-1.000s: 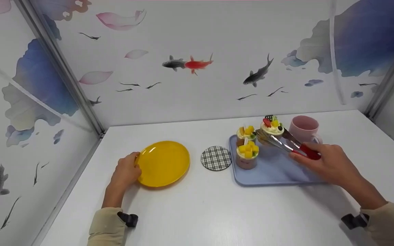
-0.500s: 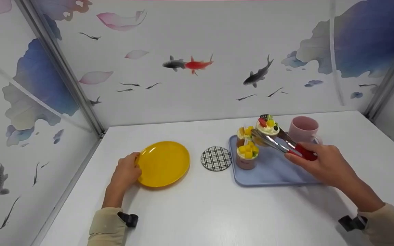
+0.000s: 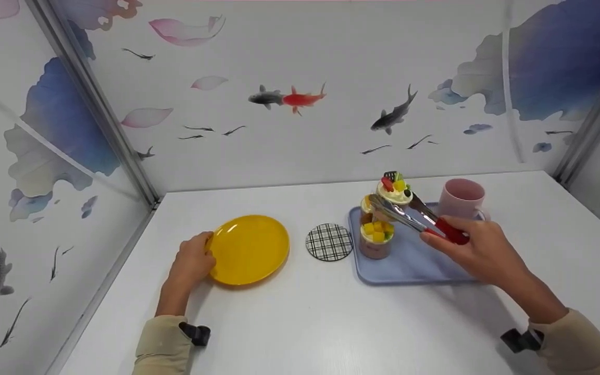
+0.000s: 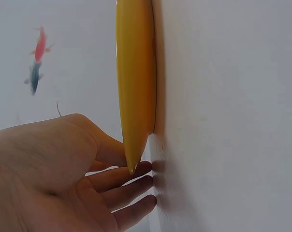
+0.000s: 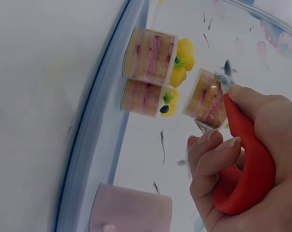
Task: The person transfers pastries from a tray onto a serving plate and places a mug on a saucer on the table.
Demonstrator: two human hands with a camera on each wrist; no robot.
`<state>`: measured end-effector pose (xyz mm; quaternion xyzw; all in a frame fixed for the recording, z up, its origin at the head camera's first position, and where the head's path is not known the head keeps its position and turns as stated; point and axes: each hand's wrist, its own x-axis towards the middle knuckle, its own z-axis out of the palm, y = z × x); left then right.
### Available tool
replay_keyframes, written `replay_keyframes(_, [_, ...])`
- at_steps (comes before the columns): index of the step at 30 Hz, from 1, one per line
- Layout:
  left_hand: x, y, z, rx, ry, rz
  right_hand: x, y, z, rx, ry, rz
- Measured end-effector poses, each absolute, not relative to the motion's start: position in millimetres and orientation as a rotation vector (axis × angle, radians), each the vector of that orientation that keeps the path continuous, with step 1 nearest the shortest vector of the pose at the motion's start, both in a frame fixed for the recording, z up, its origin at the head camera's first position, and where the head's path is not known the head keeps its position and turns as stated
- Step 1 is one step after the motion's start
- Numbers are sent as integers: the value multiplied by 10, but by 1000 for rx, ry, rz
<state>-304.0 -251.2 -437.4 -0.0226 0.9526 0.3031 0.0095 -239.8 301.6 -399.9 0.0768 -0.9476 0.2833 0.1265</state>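
Observation:
My left hand [image 3: 190,263] pinches the left rim of a round yellow plate [image 3: 250,250] on the table; in the left wrist view the thumb lies over the rim [image 4: 131,166] with the other fingers beneath. My right hand [image 3: 487,255] grips metal tongs with red handles [image 3: 453,232]. Their tips clasp a dessert cup [image 3: 395,194] topped with cream, strawberry and mango, raised above the tray. Two more fruit-topped dessert cups stand at the tray's left end, the front one [image 3: 376,240] in plain sight and the rear one [image 3: 366,207] partly hidden behind the held cup and tongs.
The blue tray [image 3: 420,271] lies on the right half of the white table [image 3: 300,323]. A pink mug [image 3: 461,200] stands at its back right. Between plate and tray is a round checked coaster [image 3: 329,242]. Printed panels [image 3: 300,146] wall the table's back and sides.
My right hand has carried the dessert cup in the tongs leftward, from the tray's middle to over the rear cup. My left hand and the plate have stayed put.

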Motion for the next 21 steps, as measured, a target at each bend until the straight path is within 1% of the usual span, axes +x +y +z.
replay_keyframes(9, [-3050,-2522,-4391,-17,3034,926,-2421,2878,-3993,235,-2747,845])
replay_keyframes(21, [-3031,-2521,-4366,-47,2996,950,-2458,2652,-3991,286,-2728,878])
